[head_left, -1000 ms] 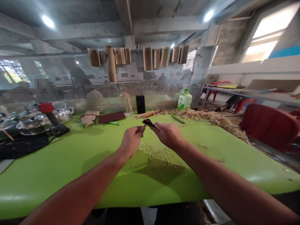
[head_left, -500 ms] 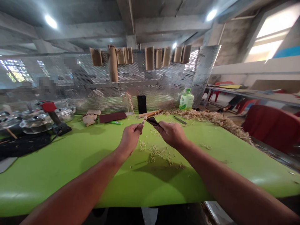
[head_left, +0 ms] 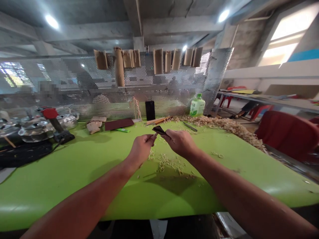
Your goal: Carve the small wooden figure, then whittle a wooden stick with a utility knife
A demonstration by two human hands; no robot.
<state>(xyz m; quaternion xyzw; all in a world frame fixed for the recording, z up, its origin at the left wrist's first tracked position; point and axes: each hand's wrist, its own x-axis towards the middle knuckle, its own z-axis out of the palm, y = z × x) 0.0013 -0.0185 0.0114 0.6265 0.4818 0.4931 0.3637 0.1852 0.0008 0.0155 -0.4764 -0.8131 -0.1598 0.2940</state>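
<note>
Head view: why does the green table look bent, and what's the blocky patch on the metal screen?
In the head view, the green table bows towards the picture's edges, as a wide lens does; the window glares white; the metal screen has pixelated blocks at left.

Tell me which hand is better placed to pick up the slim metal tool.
Probably the right hand: it sits nearer the slim metal tool, though it pinches a folded dark sheet. The left hand is farther off, holding a thin wooden piece.
</note>
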